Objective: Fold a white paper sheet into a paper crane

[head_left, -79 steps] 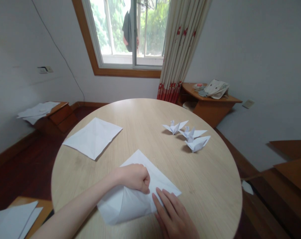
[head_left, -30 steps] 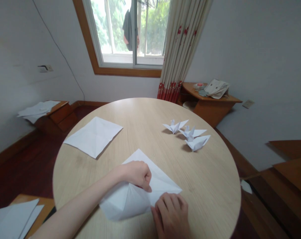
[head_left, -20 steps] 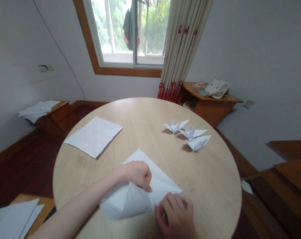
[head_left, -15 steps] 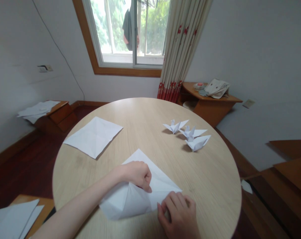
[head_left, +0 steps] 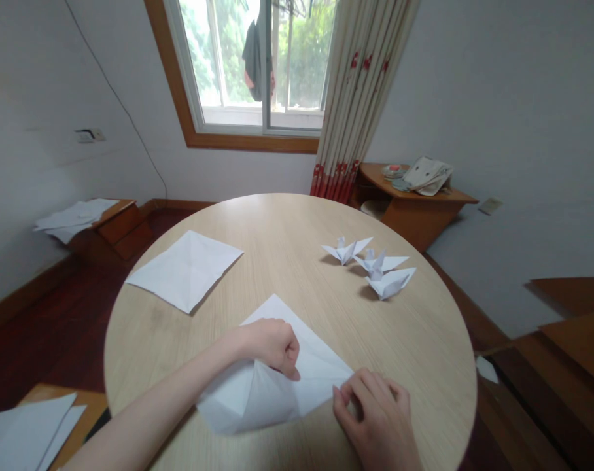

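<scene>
White origami paper sheet part-folded, pinched in L hand, R hand curled beside it; 3 paper cranes done, 1 creased sheet flat.

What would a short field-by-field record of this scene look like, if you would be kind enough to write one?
Left hand: pinches a fold of the folded white paper
Right hand: curled at the paper's right corner; contact unclear
Surface: round wood-grain table
Also on table: three white origami cranes; creased white paper square
Nearby: white paper sheets on a wooden surface, lower left
</scene>
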Tool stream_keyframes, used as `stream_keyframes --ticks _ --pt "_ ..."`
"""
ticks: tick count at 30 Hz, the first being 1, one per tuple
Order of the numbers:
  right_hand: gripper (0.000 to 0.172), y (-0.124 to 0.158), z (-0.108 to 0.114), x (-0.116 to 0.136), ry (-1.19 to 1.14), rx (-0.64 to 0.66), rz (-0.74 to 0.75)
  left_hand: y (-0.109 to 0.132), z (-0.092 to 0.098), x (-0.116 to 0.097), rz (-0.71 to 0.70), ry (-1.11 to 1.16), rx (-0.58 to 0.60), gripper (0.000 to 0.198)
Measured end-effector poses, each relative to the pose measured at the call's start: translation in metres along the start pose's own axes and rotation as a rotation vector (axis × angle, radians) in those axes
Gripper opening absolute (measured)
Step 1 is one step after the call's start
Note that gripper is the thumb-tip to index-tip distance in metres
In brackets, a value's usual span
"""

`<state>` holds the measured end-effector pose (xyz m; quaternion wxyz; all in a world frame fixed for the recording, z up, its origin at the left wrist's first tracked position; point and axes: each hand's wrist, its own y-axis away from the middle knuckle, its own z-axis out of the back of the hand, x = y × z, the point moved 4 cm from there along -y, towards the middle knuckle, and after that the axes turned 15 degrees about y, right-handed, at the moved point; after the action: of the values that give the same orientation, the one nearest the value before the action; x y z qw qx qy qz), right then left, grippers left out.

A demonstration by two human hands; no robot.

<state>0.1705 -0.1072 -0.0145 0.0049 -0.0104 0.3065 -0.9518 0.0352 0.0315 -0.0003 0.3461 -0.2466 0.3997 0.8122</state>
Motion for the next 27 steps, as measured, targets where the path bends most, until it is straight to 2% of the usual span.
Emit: stream_keyframes --ticks 11,19,27 --pt "0.029 0.004 -0.005 -0.028 0.082 0.046 0.022 0.000 0.000 -0.001 0.003 0.012 0.004 0.021" --pt "0.038 0.001 -0.001 -0.036 0.117 0.028 -0.028 0.000 0.000 0.000 0.003 0.004 0.007 0.020" --pt "0.038 0.002 -0.002 -0.042 0.123 0.012 -0.035 0.000 0.000 0.001 0.005 0.005 0.010 0.020"
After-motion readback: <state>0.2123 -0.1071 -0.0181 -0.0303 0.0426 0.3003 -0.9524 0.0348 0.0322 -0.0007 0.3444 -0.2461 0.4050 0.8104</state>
